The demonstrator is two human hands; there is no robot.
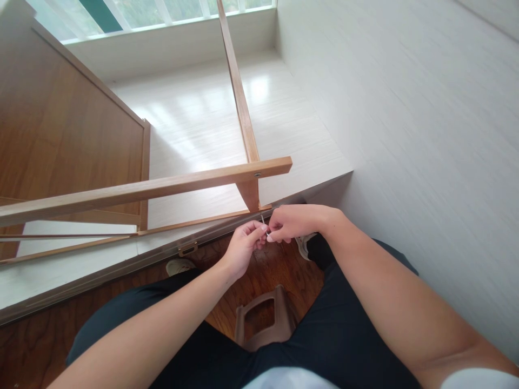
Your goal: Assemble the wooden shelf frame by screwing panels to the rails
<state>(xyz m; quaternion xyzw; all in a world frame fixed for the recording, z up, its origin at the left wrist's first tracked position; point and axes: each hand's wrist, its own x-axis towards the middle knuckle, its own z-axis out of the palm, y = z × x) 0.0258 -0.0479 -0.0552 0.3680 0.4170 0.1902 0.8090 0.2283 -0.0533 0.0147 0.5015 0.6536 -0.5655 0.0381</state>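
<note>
My left hand (pixel 242 247) and my right hand (pixel 298 220) meet in front of me, fingertips pinched together. Between them is a thin, pale metal piece (pixel 263 219), perhaps a screw or a small key; its exact kind is too small to make out. Both hands are closed on it. Just beyond my fingers stands a light wooden frame, with a long rail (pixel 182 188) crossing a second bar (pixel 239 102). Where they join, a round metal fastener (pixel 257 174) shows in the rail's side. The frame rests on a pale ledge.
A brown wooden panel (pixel 77 119) stands at the left on the pale stone ledge (pixel 300 124). A light wall (pixel 425 135) rises on the right. Below lie the dark wood floor (pixel 219 308) and a brown plastic stool (pixel 279 319) between my legs. Windows line the back.
</note>
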